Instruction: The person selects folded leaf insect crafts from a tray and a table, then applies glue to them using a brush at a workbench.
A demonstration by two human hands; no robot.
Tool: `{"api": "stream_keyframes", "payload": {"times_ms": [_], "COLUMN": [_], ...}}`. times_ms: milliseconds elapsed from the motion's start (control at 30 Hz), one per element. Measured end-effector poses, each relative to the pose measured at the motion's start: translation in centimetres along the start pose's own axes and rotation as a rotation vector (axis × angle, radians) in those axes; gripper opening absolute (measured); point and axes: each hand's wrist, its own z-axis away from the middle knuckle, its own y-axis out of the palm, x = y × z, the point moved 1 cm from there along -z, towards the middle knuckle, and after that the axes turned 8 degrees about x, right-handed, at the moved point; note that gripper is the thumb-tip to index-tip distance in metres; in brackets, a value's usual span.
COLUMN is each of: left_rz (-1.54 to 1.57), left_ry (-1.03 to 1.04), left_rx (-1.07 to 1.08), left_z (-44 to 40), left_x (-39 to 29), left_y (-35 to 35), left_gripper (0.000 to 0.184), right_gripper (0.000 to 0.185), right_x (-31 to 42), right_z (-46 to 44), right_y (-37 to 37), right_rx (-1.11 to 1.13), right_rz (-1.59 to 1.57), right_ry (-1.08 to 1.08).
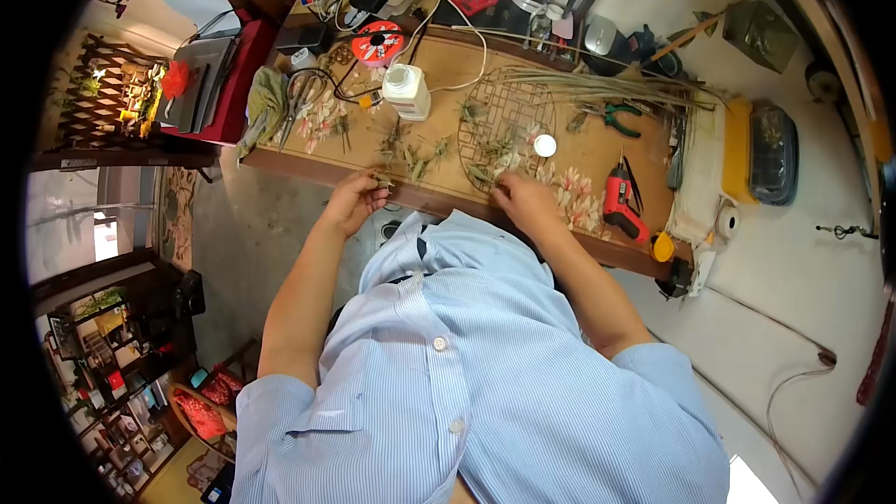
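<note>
My left hand (355, 203) is at the table's front edge, its fingers pinched on a small greenish woven piece (382, 180). My right hand (525, 198) rests at the same edge, fingers closed beside a cluster of dry woven grass pieces (481, 174); what they hold, if anything, is too small to name. Between and beyond the hands, more grass pieces (417, 168) lie on the brown tabletop. A white bottle (407, 98) stands without its cap behind them, and a round white cap (545, 145) lies to the right.
A red power tool (623, 205), green-handled pliers (621, 119) and a yellow tape (663, 245) are at the right. Long grass strands (607, 86) stretch across the back. Scissors (301, 93), a green cloth (265, 107), a red-and-white reel (377, 42) and cables are at the left.
</note>
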Motion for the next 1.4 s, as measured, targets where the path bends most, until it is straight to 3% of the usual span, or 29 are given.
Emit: {"api": "stream_keyframes", "payload": {"times_ms": [233,400,467,533,600,633,700,800,1000,1067,1100,1167,1200,1267,1400], "left_rz": [-0.084,-0.22,-0.539,-0.56,-0.584,-0.469,-0.353,-0.216,-0.447,-0.541,-0.541,-0.313,-0.313,-0.181,-0.244], "left_ry": [0.062,0.129,0.228,0.239,0.252,0.238,0.227,0.256,0.374,0.549,0.551,0.214,0.214,0.092,0.079], "left_rx": [-0.033,-0.215,-0.359,-0.321,-0.282,-0.256,-0.222,-0.193,-0.265,-0.482,-0.464,0.078,0.091,0.353,0.348], "left_z": [-1.3,-2.4,-2.3,-2.8,-3.0,-2.9,-3.1,-3.3,-2.3,-1.6,-0.6,2.5,3.8,5.5,5.3], "left_x": [0.3,-0.8,-1.8,-1.6,-1.6,-1.5,-1.6,-1.9,-2.9,-3.4,-3.9,-5.0,-5.4,-5.9,-6.1], "left_y": [-3.0,-4.1,-3.9,-5.0,-5.4,-5.4,-5.2,-4.7,-3.1,-1.7,0.5,6.9,9.4,13.0,13.8], "left_gripper": [0.039,0.033,0.03,0.027,0.025,0.026,0.028,0.031,0.03,0.029,0.029,0.031,0.031,0.032,0.029], "right_gripper": [0.014,0.012,0.013,0.013,0.013,0.013,0.014,0.013,0.011,0.011,0.01,0.009,0.009,0.009,0.012], "right_x": [0.0,0.6,1.5,1.8,2.1,2.5,3.4,5.0,6.5,7.2,7.7,8.5,9.2,10.1,10.3], "right_z": [-0.9,0.3,0.9,1.3,1.4,1.3,1.2,0.9,0.3,0.0,-0.1,-0.4,-0.7,-1.0,-1.2], "right_y": [1.1,-0.5,-1.7,-2.1,-2.1,-2.6,-4.2,-6.4,-7.6,-7.4,-7.3,-6.8,-6.8,-6.9,-7.1], "right_rx": [-0.096,-0.083,-0.078,-0.077,-0.05,-0.054,0.123,0.133,0.112,0.081,0.061,0.091,0.131,0.162,0.163], "right_rz": [0.118,-0.133,-0.183,-0.233,-0.655,-0.654,-1.202,-1.322,-1.324,-1.308,-1.292,-1.28,-1.297,-1.312,-1.156], "right_ry": [-0.089,-0.038,-0.016,0.006,0.096,0.1,0.314,0.3,0.307,0.279,0.253,0.205,0.173,0.137,0.081]}}
